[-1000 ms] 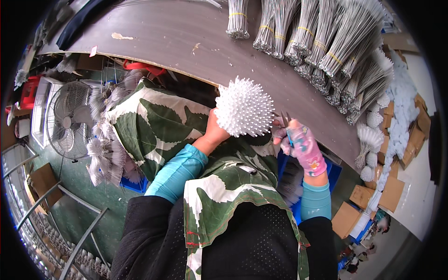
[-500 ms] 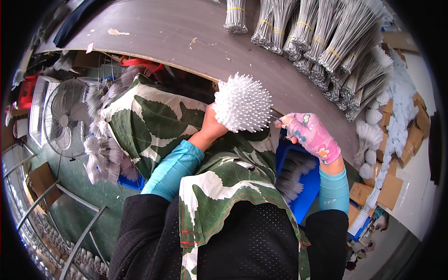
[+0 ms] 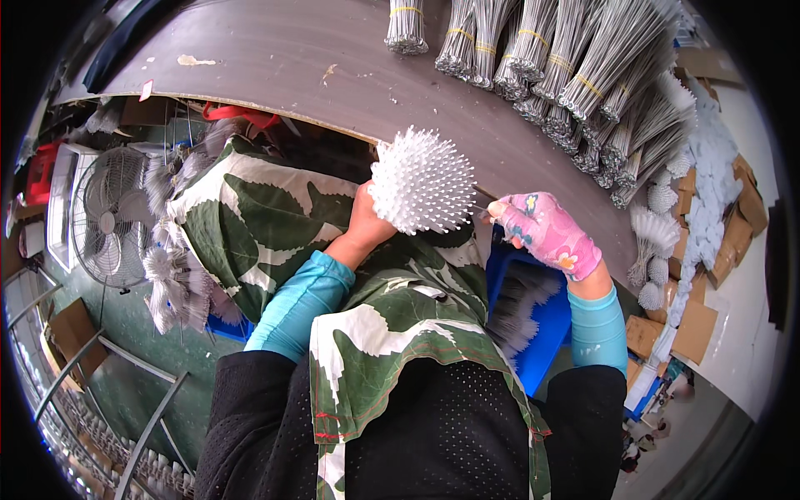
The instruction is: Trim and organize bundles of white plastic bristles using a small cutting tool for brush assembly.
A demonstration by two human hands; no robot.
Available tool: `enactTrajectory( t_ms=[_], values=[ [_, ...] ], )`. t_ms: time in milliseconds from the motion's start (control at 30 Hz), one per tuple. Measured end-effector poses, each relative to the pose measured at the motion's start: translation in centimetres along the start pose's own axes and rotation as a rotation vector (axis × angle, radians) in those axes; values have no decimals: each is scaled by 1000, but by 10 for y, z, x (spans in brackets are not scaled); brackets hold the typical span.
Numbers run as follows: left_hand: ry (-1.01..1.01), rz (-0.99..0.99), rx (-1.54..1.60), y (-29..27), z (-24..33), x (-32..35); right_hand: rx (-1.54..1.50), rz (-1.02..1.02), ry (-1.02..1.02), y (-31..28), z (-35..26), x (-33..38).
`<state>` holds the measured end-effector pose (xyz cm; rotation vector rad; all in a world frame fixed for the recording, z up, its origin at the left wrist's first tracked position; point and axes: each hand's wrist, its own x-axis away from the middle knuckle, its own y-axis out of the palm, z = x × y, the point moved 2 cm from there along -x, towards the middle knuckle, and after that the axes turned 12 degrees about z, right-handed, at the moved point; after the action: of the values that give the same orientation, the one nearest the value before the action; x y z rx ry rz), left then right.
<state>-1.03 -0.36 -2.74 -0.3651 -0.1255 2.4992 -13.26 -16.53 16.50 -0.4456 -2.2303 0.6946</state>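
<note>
My left hand [image 3: 367,223] is wrapped round a white, dome-shaped bundle [image 3: 423,181] bristling with small white tips, held above my lap near the table edge. The bundle hides most of my left fingers. On its right side is my right hand [image 3: 542,229], in a pink flowered fingerless glove, with thumb and fingertips pinched together. A thin dark stick [image 3: 485,192] shows between the bundle and these fingertips; its far end is hidden. A leaf-print green and white apron [image 3: 400,333] covers my lap.
Several bundles of thin grey wires [image 3: 583,75], bound with yellow bands, lie on the brown table [image 3: 275,58] at far right. A blue crate [image 3: 546,329] with grey bristly bundles stands below my right hand. At left are a fan [image 3: 108,221] and metal rails [image 3: 150,425].
The whole view has shifted slightly, so hands and table appear a little to the left. The left hand keeps the white bundle; the right hand stays pinched close beside it.
</note>
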Motion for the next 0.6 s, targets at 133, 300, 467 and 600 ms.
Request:
enactTrajectory(
  t_ms=[133, 300, 467, 600],
  values=[
    [-20, -6, 29, -1, 2, -2, -52, 24, 55, 1, -5, -1],
    [-113, 4, 142, -1, 6, -1, 5, 28, -42, -1, -6, -4],
    [-89, 8, 78, 2, 3, -2, -84, -26, 59, -1, -10, 4],
    [-127, -7, 4, 2, 14, -4, -188, -95, 27, 13, -13, 20]
  ],
)
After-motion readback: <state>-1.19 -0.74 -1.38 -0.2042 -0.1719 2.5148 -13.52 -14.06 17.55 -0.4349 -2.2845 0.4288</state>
